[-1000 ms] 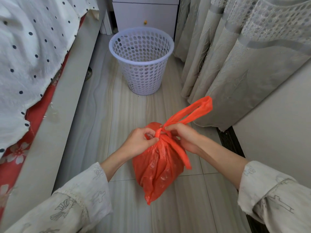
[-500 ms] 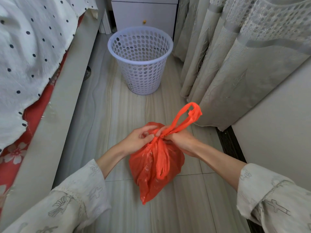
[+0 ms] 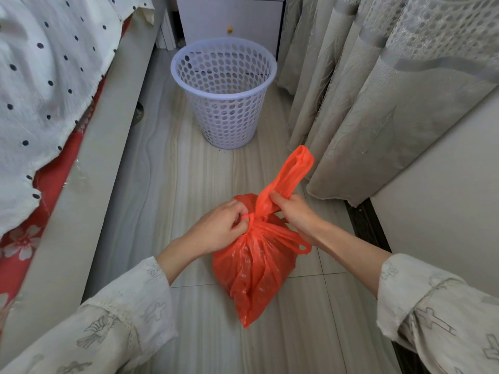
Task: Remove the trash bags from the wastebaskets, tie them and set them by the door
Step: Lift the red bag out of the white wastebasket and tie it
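One orange trash bag [image 3: 253, 268] hangs upright, long axis vertical, its bottom tip pointing down; one white wastebasket [image 3: 224, 95] stands beyond it on the floor [image 3: 162, 184]. Two hands work at the bag's neck — the left hand [image 3: 218, 229] pinches the knot; the right hand [image 3: 297, 214] grips one handle loop [image 3: 293, 171], which points up and to the right.

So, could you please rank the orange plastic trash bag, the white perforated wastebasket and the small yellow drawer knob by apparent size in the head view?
1. White perforated wastebasket and orange plastic trash bag: alike; the bag is nearer, so unranked.
2. Small yellow drawer knob: smallest.
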The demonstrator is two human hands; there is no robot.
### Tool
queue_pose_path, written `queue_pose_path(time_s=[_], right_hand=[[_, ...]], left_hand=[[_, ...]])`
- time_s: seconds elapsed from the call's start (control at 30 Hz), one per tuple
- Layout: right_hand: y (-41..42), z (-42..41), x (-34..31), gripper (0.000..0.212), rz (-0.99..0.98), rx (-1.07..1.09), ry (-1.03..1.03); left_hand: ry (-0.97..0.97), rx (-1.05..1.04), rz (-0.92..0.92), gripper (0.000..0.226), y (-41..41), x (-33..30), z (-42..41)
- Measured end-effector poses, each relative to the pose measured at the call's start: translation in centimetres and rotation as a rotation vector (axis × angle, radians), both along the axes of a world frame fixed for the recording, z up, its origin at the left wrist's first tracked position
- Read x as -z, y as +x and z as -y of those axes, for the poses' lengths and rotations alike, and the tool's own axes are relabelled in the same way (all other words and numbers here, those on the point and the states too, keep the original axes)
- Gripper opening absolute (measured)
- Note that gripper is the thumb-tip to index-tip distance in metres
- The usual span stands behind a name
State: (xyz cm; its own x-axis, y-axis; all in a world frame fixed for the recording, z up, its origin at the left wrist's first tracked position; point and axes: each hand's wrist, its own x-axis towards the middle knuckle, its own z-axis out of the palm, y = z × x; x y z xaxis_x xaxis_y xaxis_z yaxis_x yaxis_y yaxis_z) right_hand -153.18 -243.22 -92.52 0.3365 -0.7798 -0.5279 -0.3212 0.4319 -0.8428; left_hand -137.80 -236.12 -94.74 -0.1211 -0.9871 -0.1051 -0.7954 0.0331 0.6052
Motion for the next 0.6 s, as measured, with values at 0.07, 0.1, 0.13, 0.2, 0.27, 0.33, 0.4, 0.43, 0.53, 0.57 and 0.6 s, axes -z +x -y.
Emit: queue_pose_path(time_s=[0.07,0.1,0.13,0.2,0.27,0.33,0.4,0.43,0.53,0.57,0.6], right_hand=[[-0.3,0.5,-0.2,0.029,-0.096,0.044,0.037],[-0.5,1.0,-0.2,0.029,-0.150,0.068,0.054],[-0.7,1.4,-0.3,0.029,-0.186,0.101,0.070],[-1.1,2.3,-0.2,0.024,-0.171,0.207,0.116],[-1.6,3.4,-0.4,0.025,-0.105,0.336,0.166],[-2.1,4.5,-0.6,0.030,-0.118,0.427,0.184],[-2.5,5.5,-0.7,0.031,-0.141,0.484,0.202],[-2.8,5.7,-0.7,0.031,-0.143,0.502,0.233],[-3.2,6.0,-0.7,0.032,-0.148,0.518,0.301],[-3.3,6.1,-0.6,0.033,-0.147,0.510,0.309],[-3.4,6.3,-0.6,0.033,-0.147,0.501,0.321]], left_hand=[[-0.080,0.096,0.064,0.022,-0.6,-0.4,0.1],[-0.115,0.137,0.086,0.021,-0.8,-0.5,0.2],[-0.139,0.165,0.103,0.019,-1.0,-0.7,0.2],[-0.157,0.170,0.103,0.014,-1.0,-0.6,0.1],[-0.173,0.160,0.092,0.013,-1.0,-0.8,0.1],[-0.190,0.150,0.068,0.012,-1.0,-1.2,0.5],[-0.191,0.141,0.051,0.012,-1.0,-1.6,0.8],[-0.196,0.141,0.057,0.013,-0.9,-1.6,0.8],[-0.200,0.114,0.052,0.022,-0.6,-1.2,0.5],[-0.197,0.097,0.037,0.024,-0.5,-1.1,0.5],[-0.197,0.084,0.026,0.025,-0.4,-1.1,0.5]])
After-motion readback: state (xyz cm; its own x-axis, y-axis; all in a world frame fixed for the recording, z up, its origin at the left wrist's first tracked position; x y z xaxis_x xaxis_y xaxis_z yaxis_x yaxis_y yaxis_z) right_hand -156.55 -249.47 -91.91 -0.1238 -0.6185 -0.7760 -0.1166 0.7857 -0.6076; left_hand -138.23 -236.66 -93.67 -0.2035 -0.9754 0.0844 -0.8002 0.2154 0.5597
